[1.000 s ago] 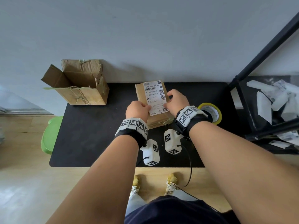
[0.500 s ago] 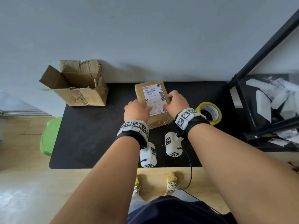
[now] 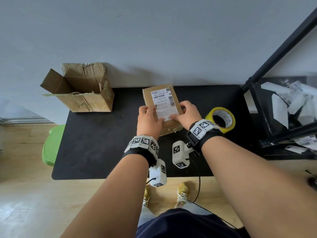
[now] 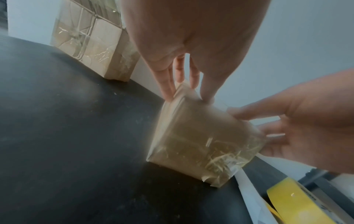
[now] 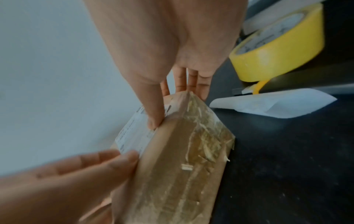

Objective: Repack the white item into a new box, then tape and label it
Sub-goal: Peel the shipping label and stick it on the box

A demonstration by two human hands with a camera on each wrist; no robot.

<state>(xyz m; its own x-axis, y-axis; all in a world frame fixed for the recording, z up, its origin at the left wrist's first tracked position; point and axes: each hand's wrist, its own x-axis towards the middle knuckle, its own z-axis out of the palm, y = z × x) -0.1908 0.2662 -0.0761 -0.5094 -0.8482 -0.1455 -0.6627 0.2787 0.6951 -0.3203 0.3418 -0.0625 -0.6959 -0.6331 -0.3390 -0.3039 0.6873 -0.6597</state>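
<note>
A small sealed brown box (image 3: 173, 125) lies on the black table mat (image 3: 103, 143), clear tape wrinkled over its near end (image 4: 201, 141) (image 5: 182, 166). A white shipping label (image 3: 162, 102) (image 5: 134, 136) lies on its top. My left hand (image 3: 148, 117) (image 4: 187, 84) presses straight fingers on the label's left edge. My right hand (image 3: 185, 114) (image 5: 178, 97) presses its thumb on the label's near right corner, its fingers lying down the box's right side. The white item itself is not in view.
An old torn open box (image 3: 82, 93) (image 4: 91, 45) stands at the mat's back left. A yellow tape roll (image 3: 220, 119) (image 5: 277, 50) and white backing paper (image 5: 277, 104) lie right of the box. A black shelf frame (image 3: 274, 66) with white packets (image 3: 291, 103) is on the right, a green stool (image 3: 51, 145) on the left.
A second ago both hands held the label by its near corners over the box. It now lies flat on the top, and both hands have slid forward onto it.
</note>
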